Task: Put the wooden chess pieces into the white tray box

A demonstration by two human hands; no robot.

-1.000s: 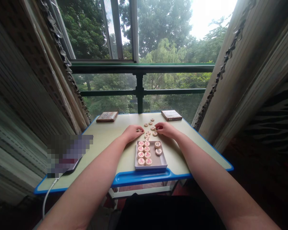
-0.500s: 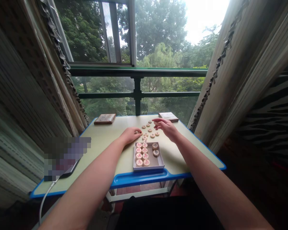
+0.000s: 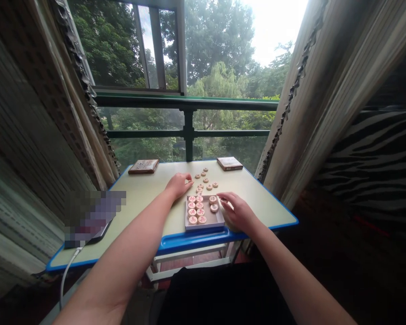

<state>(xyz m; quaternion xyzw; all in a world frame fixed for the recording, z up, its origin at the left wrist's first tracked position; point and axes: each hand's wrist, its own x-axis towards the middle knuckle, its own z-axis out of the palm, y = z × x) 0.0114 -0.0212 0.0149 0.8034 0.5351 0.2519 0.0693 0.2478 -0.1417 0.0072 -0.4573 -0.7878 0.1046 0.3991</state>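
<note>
On the table sits a shallow open box (image 3: 205, 227), with two columns of red-marked Chinese chess pieces (image 3: 202, 220) on its left side. Two dark-marked pieces (image 3: 214, 208) lie towards its right side. Behind the box, several loose round pieces (image 3: 209, 187) are scattered on the tabletop. My left hand (image 3: 178, 185), left of these, pinches a Chinese chess piece (image 3: 190, 181) between thumb and fingers. Beside the box's right wall, my right hand (image 3: 237, 210) is closed around a piece, mostly hidden, at its fingertips.
Two flat brown boxes stand at the back, one at the left (image 3: 144, 166) and one at the right (image 3: 229, 164). A blurred-out device (image 3: 94, 219) with a white cable (image 3: 66, 275) lies at the left. The table (image 3: 135, 212) has a blue edge; window railings rise behind.
My right hand has come from above the loose pieces back towards me, to the box's right side. My left hand has drawn a piece slightly away from the others. The view has shifted a little.
</note>
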